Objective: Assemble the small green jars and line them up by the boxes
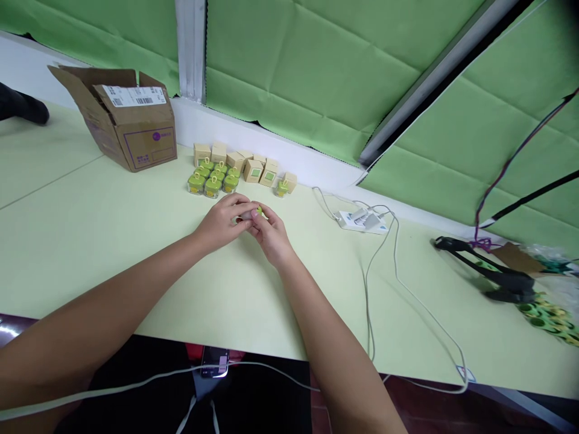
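Note:
Both my hands meet over the pale table [181, 283], fingers closed around a small green-lidded jar [259, 210] that they mostly hide. My left hand [224, 222] wraps it from the left, and my right hand [271, 234] pinches it from the right near the green top. Just beyond them, several clear jars with green lids and loop handles [213, 185] stand in a tight cluster. Another such jar [281, 188] stands apart to the right. Small tan boxes [269, 173] line up behind the jars, some with a green square on the front.
An open cardboard carton [145, 141] stands at the back left. To the right lie a white power strip [362, 220] and loose cables [398, 271]. A black stand-like object [502, 277] and green-yellow pieces [549, 319] are at far right. A phone [214, 361] is below the table edge.

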### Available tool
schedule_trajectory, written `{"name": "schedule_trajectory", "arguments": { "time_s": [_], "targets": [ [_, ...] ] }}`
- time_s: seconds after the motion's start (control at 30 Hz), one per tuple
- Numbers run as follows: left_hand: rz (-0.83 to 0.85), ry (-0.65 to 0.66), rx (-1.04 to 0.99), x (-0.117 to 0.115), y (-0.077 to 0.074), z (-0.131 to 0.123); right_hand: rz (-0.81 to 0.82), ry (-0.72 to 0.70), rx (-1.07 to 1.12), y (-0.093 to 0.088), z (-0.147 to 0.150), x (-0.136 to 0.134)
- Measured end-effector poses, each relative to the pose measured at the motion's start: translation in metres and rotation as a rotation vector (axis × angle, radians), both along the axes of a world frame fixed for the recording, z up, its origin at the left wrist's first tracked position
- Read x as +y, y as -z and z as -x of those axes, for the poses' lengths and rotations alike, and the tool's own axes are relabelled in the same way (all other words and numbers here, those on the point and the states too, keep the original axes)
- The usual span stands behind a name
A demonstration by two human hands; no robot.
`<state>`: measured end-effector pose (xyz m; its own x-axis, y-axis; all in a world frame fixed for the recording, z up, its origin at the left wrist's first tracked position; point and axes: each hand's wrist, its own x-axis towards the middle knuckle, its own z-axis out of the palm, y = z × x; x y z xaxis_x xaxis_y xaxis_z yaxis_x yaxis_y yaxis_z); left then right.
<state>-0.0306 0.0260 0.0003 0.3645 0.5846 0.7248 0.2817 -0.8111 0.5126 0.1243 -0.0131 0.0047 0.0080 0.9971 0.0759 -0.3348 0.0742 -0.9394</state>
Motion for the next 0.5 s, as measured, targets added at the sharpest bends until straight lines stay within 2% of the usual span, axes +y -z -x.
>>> {"name": "schedule_trajectory", "arguments": {
  "time_s": [0.2,0.5],
  "targets": [
    [-0.026,0.019,-0.036,-0.003,-0.004,0.001,0.015,-0.088,0.005,-0.007,-0.002,-0.003],
    [-0.131,-0.090,-0.010,-0.001,-0.001,-0.005,0.040,-0.130,-0.038,-0.013,0.001,-0.005]
  ]
}}
